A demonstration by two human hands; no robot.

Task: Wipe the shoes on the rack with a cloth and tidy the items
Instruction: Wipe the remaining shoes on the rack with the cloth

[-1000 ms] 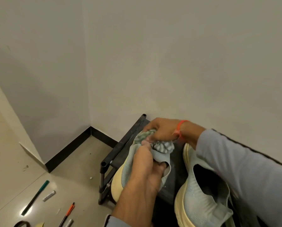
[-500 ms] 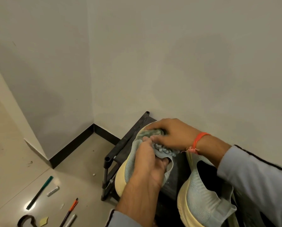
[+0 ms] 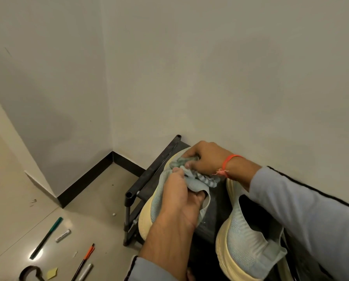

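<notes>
- Head view: a pale blue knit shoe [image 3: 156,197] with a thick, smooth cream sole is seen on the top shelf of a black shoe rack [image 3: 149,179] made of round tubes, at about 6 o'clock in the picture.
- Its long axis is laid from 7 o'clock to 1 o'clock, with the toe pointed up toward the wall and the heel opening turned toward the camera.
- The shoe's collar is gripped by the left hand [image 3: 179,201], with the thumb tucked inside the opening and the fingers curled over the upper.
- A crumpled, ribbed grey-green cloth [image 3: 191,169] is clutched by the right hand [image 3: 206,157] and pressed onto the toe end.
- An orange thread band [image 3: 229,161] is worn on the right wrist; both arms are covered by grey sleeves.
- A second shoe [image 3: 248,246] of the same knit and cream sole is seen at 5 o'clock, just beside the first, on a near-parallel axis.
- At 8 o'clock, on glossy beige floor tiles, a green pen [image 3: 47,238], a white marker [image 3: 63,235] and an orange-tipped pen [image 3: 84,260] are scattered.
</notes>
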